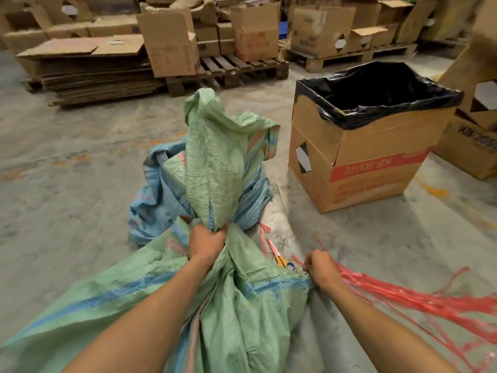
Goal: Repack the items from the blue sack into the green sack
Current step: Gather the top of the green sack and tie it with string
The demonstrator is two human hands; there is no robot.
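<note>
On the concrete floor [67,184], far side: pallets [236,68] loaded with cardboard boxes [255,30] and a stack of flattened cardboard [88,68]. Right of centre, 1 large open box [376,157] lined with a black plastic bag [376,87]; more boxes crowd in behind it at the right edge.

Nearest the person, the green sack [242,305] sprawls across the floor under both forearms, mouth rim with a blue stripe. Just beyond it sits the blue sack [153,200], slumped and crumpled, touching the green one.

A folded green woven piece [215,157] rises in front of the blue sack, blocking most of its opening from view. The left hand [205,242] is clenched around that piece's lower end. The right hand [321,267] grips the green sack's rim, fingers curled.

Red plastic straps [416,300] fan out on the floor to the right, touching the right hand. Scissors [282,259] with yellow handles lie between the 2 hands, beside the rim.
</note>
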